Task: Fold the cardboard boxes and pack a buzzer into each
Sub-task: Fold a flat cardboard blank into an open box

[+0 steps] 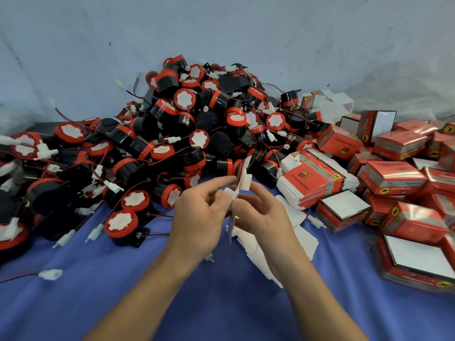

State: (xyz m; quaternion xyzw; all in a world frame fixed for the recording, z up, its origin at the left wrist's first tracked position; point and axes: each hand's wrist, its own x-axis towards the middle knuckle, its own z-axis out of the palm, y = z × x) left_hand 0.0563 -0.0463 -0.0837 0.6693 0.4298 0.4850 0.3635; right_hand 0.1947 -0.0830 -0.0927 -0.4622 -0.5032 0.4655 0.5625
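Folding stage: one flat box blank [245, 179] is held edge-on between left hand [199, 217] and right hand [261, 215]; it is not yet opened into shape, so this box is judged barely begun.
Grip, left: the blank's near edge is pinched by thumb and fingers.
Grip, right: fingers are curled round the blank's other face, and the upper tab is gripped.
Done so far: folded red boxes [398, 178] are piled to the right of the right hand; whether each is filled cannot be told.
Left to do: a big buzzer pile [192, 124] lies beyond both hands and spreads left of the left hand. A thick stack of flat blanks [317, 180] sits just beyond the right hand.
Under right hand: loose white card pieces [302, 232] are seen on blue cloth [123, 291].
Progress estimate: under way, far from finished; most buzzers are judged unpacked.
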